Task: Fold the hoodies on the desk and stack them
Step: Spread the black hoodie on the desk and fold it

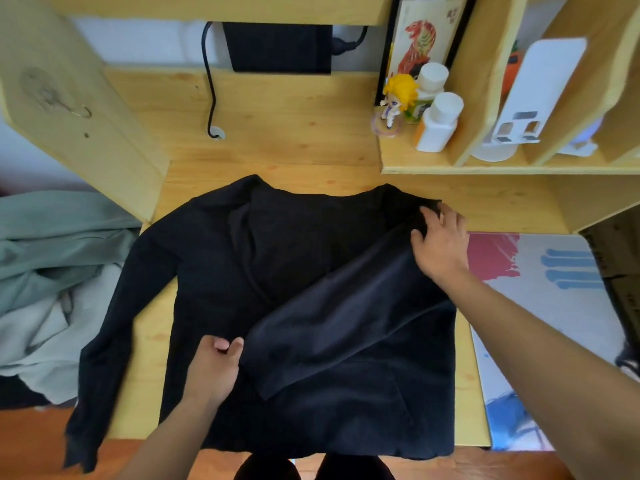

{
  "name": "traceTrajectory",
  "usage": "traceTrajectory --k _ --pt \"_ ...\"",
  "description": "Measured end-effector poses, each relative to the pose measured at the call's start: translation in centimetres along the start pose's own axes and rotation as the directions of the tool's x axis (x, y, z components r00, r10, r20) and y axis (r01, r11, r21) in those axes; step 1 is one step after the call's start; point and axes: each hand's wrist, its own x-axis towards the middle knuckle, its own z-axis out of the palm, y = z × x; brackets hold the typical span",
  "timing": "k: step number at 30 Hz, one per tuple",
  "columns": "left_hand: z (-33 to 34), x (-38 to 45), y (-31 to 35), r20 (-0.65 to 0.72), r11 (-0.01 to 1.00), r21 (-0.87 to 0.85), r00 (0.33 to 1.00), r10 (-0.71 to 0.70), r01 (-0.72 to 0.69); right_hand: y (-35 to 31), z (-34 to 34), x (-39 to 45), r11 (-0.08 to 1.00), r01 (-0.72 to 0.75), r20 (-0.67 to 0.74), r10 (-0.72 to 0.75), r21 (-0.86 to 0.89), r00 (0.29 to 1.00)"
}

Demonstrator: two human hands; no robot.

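A black hoodie (214, 258) lies spread flat on the wooden desk (277, 133), hem toward me. Its right sleeve (346, 317) is folded diagonally across the body, cuff near the lower middle. My left hand (213, 365) pinches that cuff's edge between thumb and curled fingers. My right hand (440, 244) rests flat with spread fingers on the hoodie's right shoulder. The left sleeve (104, 341) stretches out and hangs over the desk's front left edge. A pale green and grey hoodie (52, 271) lies crumpled off the desk's left side.
A shelf unit (502, 164) at the back right holds white bottles (438, 123), a small figurine (398, 98) and a framed tiger picture (420, 39). A printed mat (554, 306) covers the desk's right part. A black cable (209, 81) runs down at the back.
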Motion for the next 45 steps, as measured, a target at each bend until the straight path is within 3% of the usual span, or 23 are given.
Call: traceTrajectory --k 1,3,6,8,11,14,17,19,21,23,27,30,32,34,36,38,41,44,45 --pt "0.3 0.0 -0.1 0.04 0.998 -0.035 0.998 -0.058 0.059 0.1 0.3 -1.4 0.994 0.07 0.026 -0.068 -0.082 0.997" --pt "0.9 0.1 -0.1 0.086 0.991 -0.097 0.992 -0.088 0.097 2.0 1.7 -2.6 0.975 0.09 0.194 -0.05 -0.205 0.98" --pt "1.0 -0.4 0.6 0.029 0.996 -0.091 0.999 0.014 -0.012 4.7 2.5 -2.8 0.966 0.025 0.333 0.064 -0.257 0.941" --pt "0.5 -0.6 0.6 -0.059 0.995 -0.08 0.997 0.048 -0.053 5.2 2.6 -2.7 0.971 0.032 0.318 0.047 -0.236 0.947" --pt "-0.5 -0.9 0.4 -0.204 0.995 -0.097 0.979 -0.008 -0.012 5.5 2.9 -2.3 0.961 0.052 0.343 0.047 -0.273 0.938" --pt "-0.4 -0.7 0.3 -0.115 0.999 0.0 0.993 -0.042 0.042 4.8 2.4 -2.5 0.953 0.033 0.311 0.065 -0.302 0.948" --pt "-0.1 0.0 0.7 -0.036 0.989 0.14 0.998 0.056 -0.05 3.0 1.9 -2.6 0.962 0.141 0.162 -0.105 -0.234 0.981" --pt "0.4 0.5 0.9 0.014 0.971 0.203 0.992 0.126 -0.126 2.1 2.1 -2.2 0.929 0.302 0.222 -0.255 -0.215 0.941" --pt "0.7 0.4 1.5 0.053 0.952 0.244 0.983 0.176 -0.184 2.0 2.8 -1.3 0.915 0.353 0.311 -0.284 -0.197 0.907" --pt "0.8 0.2 2.0 0.061 0.953 0.236 0.982 0.181 -0.19 2.1 3.3 -0.3 0.947 0.278 0.338 -0.212 -0.162 0.917" --pt "0.0 -0.2 1.8 -0.038 0.99 0.058 0.991 0.127 -0.125 1.5 3.7 1.0 0.989 0.108 0.312 -0.072 -0.098 0.947" --pt "-0.3 -0.1 0.7 -0.072 0.966 0.202 0.981 0.178 -0.16 1.2 3.2 0.4 0.99 0.142 0.173 -0.136 -0.023 0.976" --pt "0.2 0.0 -0.2 -0.105 0.895 0.408 0.965 0.241 -0.179 1.6 3.2 -0.4 0.985 0.171 0.009 -0.171 -0.02 0.985" --pt "1.3 -0.5 -0.6 -0.105 0.749 0.596 0.896 0.43 -0.29 1.7 3.5 -0.8 0.992 0.124 -0.036 -0.126 -0.038 0.991" --pt "3.2 -1.6 -0.1 0.063 0.524 0.657 0.733 0.677 -0.541 1.8 3.9 -0.3 0.991 0.083 0.097 -0.072 -0.109 0.993" --pt "5.4 -2.1 0.4 0.283 0.332 0.637 0.612 0.739 -0.696 2.4 4.7 0.1 0.97 0.121 0.216 -0.074 -0.213 0.974" --pt "7.5 -0.6 -0.1 0.358 0.327 0.67 0.675 0.645 -0.667 2.9 5.0 0.8 0.956 0.148 0.267 -0.078 -0.252 0.961" --pt "8.3 0.7 -0.9 0.357 0.337 0.699 0.716 0.6 -0.631 2.0 4.8 1.6 0.966 0.041 0.305 0.04 -0.256 0.951" --pt "8.4 0.9 -1.0 0.361 0.336 0.699 0.717 0.597 -0.631 1.2 4.4 1.3 0.967 -0.004 0.257 0.071 -0.253 0.964"
